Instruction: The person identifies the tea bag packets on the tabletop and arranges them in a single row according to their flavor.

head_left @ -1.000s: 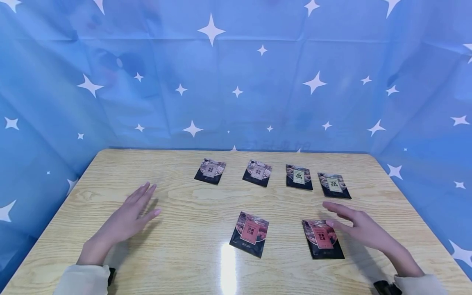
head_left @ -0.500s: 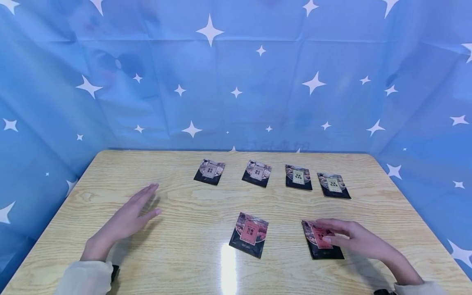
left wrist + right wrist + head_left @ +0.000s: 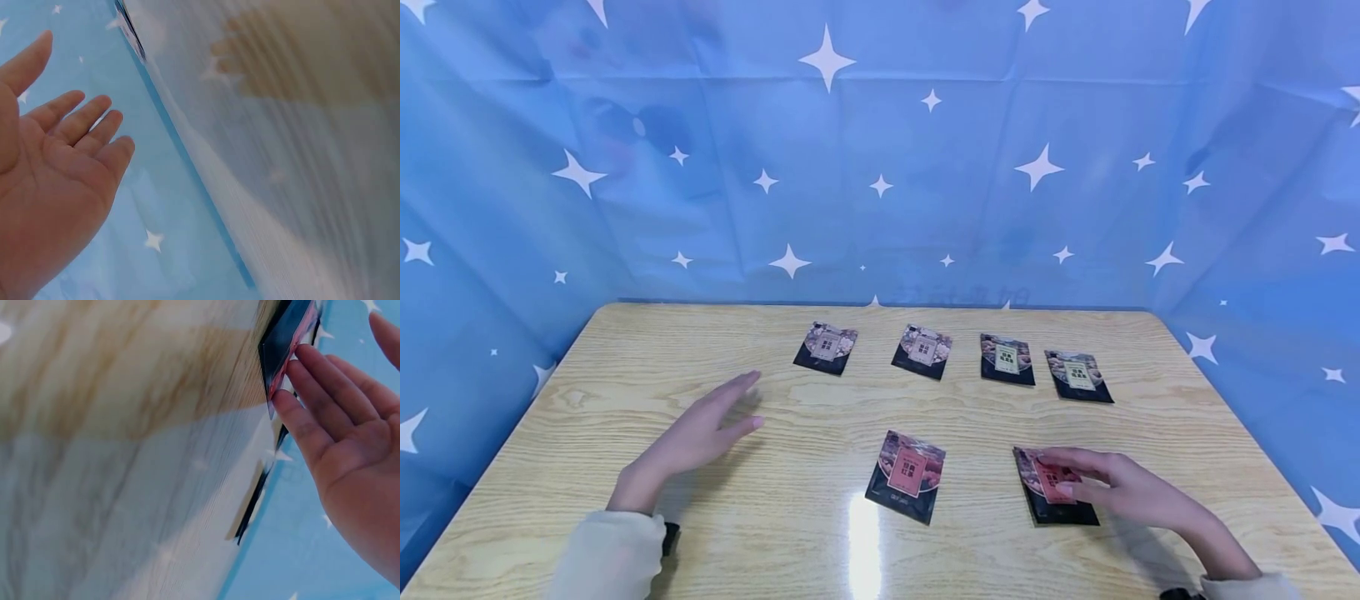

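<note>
My right hand [image 3: 1135,493] reaches over a dark sachet with a red label [image 3: 1051,510] at the front right, its fingertips at the upper right part of the print. In the right wrist view the fingers are nearly straight, fingertips right at the printed face of this sachet [image 3: 282,347], thumb held apart. A second red-label sachet [image 3: 906,479] lies flat to the left of it, near the table's middle. My left hand [image 3: 696,437] hovers above the left part of the table, holding nothing. Its fingers are relaxed and the thumb spread in the left wrist view.
Along the back of the wooden table [image 3: 760,517] lie two sachets with pale purple labels, the left one [image 3: 825,348] and the right one [image 3: 922,352]. Further right are two green-label sachets, one [image 3: 1007,360] beside the other [image 3: 1078,377]. A blue star-patterned cloth [image 3: 880,150] hangs behind.
My right hand has come down and toward me onto the red-label sachet, then stayed there. My left hand has moved to the right over the table. The sachets lie where they were.
</note>
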The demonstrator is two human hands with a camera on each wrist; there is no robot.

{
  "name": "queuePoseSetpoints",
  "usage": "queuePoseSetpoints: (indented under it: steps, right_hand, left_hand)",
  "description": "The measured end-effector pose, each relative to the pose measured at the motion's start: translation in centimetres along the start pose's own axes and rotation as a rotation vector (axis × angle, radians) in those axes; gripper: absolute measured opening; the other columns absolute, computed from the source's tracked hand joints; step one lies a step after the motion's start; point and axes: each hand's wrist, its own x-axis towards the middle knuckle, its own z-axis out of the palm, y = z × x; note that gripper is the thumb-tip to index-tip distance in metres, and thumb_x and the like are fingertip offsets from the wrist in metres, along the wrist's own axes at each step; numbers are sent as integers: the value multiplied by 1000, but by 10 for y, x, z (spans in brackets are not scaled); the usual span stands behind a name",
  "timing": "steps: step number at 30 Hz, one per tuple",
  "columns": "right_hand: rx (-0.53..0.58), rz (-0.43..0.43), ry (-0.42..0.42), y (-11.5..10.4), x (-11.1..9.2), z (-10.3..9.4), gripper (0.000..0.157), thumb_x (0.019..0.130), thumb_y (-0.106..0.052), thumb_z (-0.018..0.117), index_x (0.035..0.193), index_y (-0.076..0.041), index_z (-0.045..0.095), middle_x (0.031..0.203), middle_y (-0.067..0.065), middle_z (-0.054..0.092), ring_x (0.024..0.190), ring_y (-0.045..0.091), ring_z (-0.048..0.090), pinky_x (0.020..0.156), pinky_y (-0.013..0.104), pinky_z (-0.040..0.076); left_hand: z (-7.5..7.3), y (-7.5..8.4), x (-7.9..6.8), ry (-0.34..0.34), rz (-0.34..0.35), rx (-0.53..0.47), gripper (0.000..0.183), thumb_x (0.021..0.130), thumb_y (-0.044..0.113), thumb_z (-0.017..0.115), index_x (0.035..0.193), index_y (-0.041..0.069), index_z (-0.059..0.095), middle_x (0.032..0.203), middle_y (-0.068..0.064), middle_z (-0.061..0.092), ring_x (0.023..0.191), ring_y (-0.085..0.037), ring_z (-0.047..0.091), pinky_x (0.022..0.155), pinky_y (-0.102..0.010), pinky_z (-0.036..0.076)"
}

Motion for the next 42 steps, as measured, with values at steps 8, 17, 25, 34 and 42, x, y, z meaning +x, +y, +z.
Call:
queuePoseSetpoints:
  steps: [8, 17, 25, 34, 42]
  right_hand:
    - [-57, -4, 21, 0, 2, 1, 41, 96, -13, 48, 135, -4, 43, 128, 22, 49, 117, -1, 42, 82, 24, 45]
    - [-50, 2, 17, 1, 3, 0, 40, 96, -13, 48, 135, -4, 44, 128, 21, 49, 116, -1, 43, 82, 23, 45]
    - [-19, -8, -5, 1, 4, -1, 40, 97, -12, 46, 135, 1, 42, 127, 24, 49, 114, -2, 44, 81, 21, 45]
    - [-11, -21, 0, 1, 5, -1, 40, 97, -11, 46, 134, 3, 42, 126, 25, 49, 114, -2, 45, 81, 20, 45]
    - [-13, -8, 3, 3, 5, -1, 39, 97, -13, 46, 133, 2, 43, 126, 25, 49, 113, -3, 45, 80, 21, 45]
  left_hand:
    - [18, 30, 18, -98, 60, -101, 61, 93, 32, 54, 143, 8, 30, 143, -15, 32, 129, -35, 31, 101, -52, 25]
    - [43, 69, 38, -269, 120, -144, 56, 93, 31, 54, 142, 13, 34, 142, -5, 37, 129, -23, 34, 102, -44, 27]
    - [69, 94, 55, -438, 245, -177, 47, 94, 27, 52, 137, 11, 41, 135, 0, 45, 123, -14, 41, 100, -34, 33]
    - [83, 108, 62, -537, 370, -160, 41, 94, 18, 54, 133, 11, 46, 120, -1, 56, 99, -6, 54, 88, -26, 41]
    - [88, 113, 61, -592, 332, -130, 43, 92, 18, 56, 134, 15, 46, 110, 2, 58, 60, -5, 41, 67, -19, 39]
